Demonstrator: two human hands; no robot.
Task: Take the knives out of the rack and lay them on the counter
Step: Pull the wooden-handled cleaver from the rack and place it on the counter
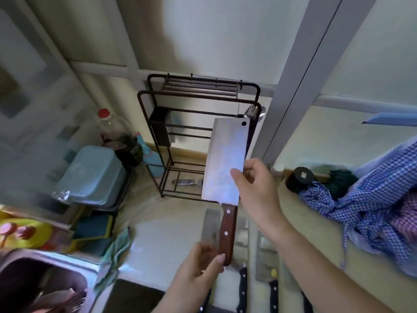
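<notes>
A broad cleaver (225, 161) with a brown wooden handle hangs in the air in front of the dark metal rack (158, 123). My right hand (255, 188) pinches the blade's right edge. My left hand (203, 265) grips the lower end of the handle. Under the cleaver, several knives lie side by side on the counter (158, 245): one cleaver (208, 227) at the left, and black-handled knives (242, 288) nearer me. The rack's slots look bare; a metal utensil (253, 111) hangs at its right side.
A steel sink (33, 279) sits at lower left with a green cloth (115, 251) on its edge. A blue plastic tub (90, 175), a bottle and sponges stand left of the rack. Checked blue cloth (370, 199) and a black round object (300, 179) lie at right.
</notes>
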